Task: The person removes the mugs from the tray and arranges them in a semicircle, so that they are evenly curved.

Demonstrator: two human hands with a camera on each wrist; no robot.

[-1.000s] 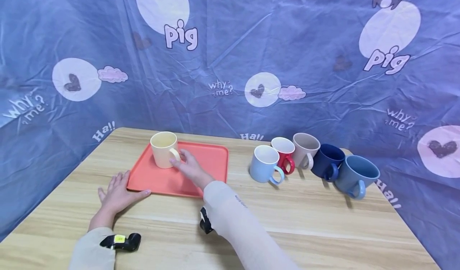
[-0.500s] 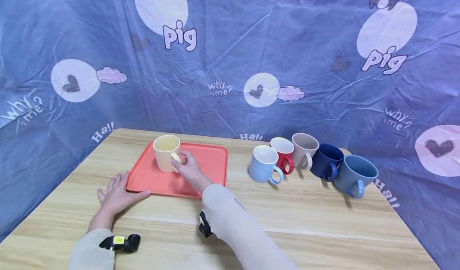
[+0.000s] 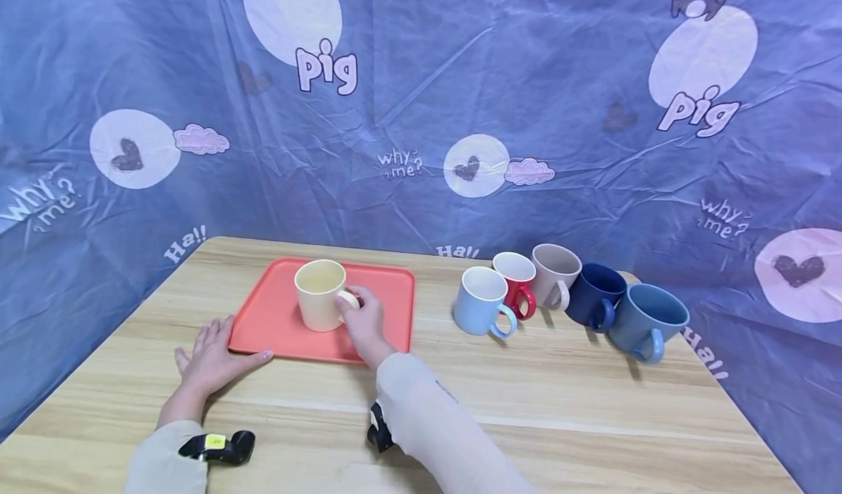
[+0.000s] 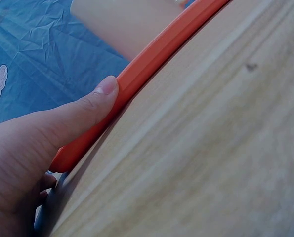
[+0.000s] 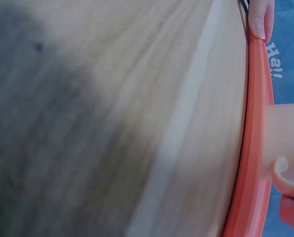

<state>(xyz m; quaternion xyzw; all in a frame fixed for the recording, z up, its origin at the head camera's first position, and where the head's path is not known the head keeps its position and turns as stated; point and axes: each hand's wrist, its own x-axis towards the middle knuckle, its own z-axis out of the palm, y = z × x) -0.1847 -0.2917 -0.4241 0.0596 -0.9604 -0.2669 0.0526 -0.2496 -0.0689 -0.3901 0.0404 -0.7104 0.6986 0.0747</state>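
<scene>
My right hand (image 3: 365, 326) pinches the handle of a cream mug (image 3: 319, 300), which stands upright over the middle of a coral-red tray (image 3: 263, 326). In the right wrist view the cream mug (image 5: 285, 138) shows behind the tray's near rim, its handle at the fingertips. My left hand (image 3: 209, 359) rests at the tray's near left corner, fingers spread along the left side and thumb along the front edge. The left wrist view shows that thumb (image 4: 82, 113) straight against the rim of the tray (image 4: 151, 59).
Right of the tray, several mugs stand in a slanting row: light blue (image 3: 479, 304), red (image 3: 521, 286), grey (image 3: 551, 275), dark blue (image 3: 592, 300) and steel blue (image 3: 645, 322). All are on a wooden table (image 3: 559, 413). A blue printed cloth (image 3: 408, 77) hangs behind.
My right hand has moved the cream mug from the tray's left back part toward its middle, rightward and nearer. The left hand has stayed at the tray's corner.
</scene>
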